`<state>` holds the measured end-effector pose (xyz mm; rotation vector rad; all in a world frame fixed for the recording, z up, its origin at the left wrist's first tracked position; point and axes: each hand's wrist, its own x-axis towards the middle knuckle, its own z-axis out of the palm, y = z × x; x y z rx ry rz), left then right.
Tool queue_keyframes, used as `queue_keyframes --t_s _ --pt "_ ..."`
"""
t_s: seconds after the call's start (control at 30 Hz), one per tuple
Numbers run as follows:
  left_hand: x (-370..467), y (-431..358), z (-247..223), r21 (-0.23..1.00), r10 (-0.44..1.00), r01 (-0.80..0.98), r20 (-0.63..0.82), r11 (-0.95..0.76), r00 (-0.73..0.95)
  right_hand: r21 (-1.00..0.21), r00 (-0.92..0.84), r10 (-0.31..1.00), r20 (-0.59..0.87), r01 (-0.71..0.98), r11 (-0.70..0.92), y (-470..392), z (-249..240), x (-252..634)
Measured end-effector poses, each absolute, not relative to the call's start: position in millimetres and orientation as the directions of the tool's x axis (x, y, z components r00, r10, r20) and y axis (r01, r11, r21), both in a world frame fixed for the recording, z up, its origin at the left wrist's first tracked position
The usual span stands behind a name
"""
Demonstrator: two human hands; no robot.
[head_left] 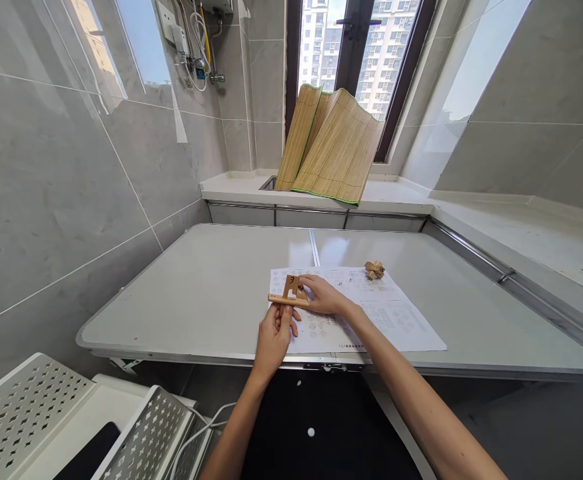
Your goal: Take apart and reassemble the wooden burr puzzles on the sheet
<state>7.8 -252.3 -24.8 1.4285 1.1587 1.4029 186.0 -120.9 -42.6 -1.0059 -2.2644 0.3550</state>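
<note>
Both my hands hold a small wooden puzzle piece with a long flat bar and a square frame standing up from it. My left hand grips the bar from below, its fingers curled under it. From the right, my right hand has its fingers closed at the frame's right side; a small dark spot or part shows by the fingertips. Beneath the hands lies a white printed sheet with small diagrams. Near its far right edge sits a knobbly wooden puzzle.
The white folding table has a seam down its middle. A bamboo mat leans on the window ledge behind. White perforated baskets and a white cable are at the lower left. A counter runs along the right.
</note>
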Motion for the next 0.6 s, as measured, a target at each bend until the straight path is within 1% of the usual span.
queue_keyframes --t_s 0.1,0.2,0.27,0.33,0.4,0.43,0.47,0.5,0.6 --pt "7 -253 -24 0.963 0.965 0.075 0.261 -0.258 -0.036 -0.597 -0.460 0.783 0.419 0.509 0.619 -126 -43 191" --pt "7 -254 -25 0.960 0.961 0.072 0.273 -0.270 -0.037 -0.730 -0.331 0.846 0.417 0.432 0.529 -134 -44 193" --pt "8 -254 -25 0.960 0.959 0.054 0.278 -0.275 -0.050 -0.812 -0.251 0.879 0.405 0.344 0.472 -143 -43 192" --pt "8 -254 -25 0.960 0.958 0.031 0.278 -0.277 -0.064 -0.872 -0.216 0.899 0.382 0.238 0.428 -155 -39 189" --pt "9 -254 -25 0.960 0.957 0.017 0.280 -0.280 -0.070 -0.914 -0.232 0.906 0.353 0.120 0.387 -170 -34 185" --pt "9 -254 -25 0.959 0.957 0.013 0.282 -0.282 -0.071 -0.955 -0.257 0.920 0.295 -0.053 0.291 -178 -31 183" --pt "9 -254 -26 0.958 0.956 0.012 0.286 -0.286 -0.073 -0.963 -0.283 0.927 0.245 -0.182 0.199 -185 -29 181" --pt "9 -254 -26 0.957 0.955 0.013 0.289 -0.289 -0.073 -0.956 -0.314 0.926 0.211 -0.262 0.129 -192 -27 179" --pt "8 -254 -28 0.954 0.952 0.029 0.300 -0.299 -0.065 -0.915 -0.344 0.924 0.167 -0.404 0.015 -206 -24 173"
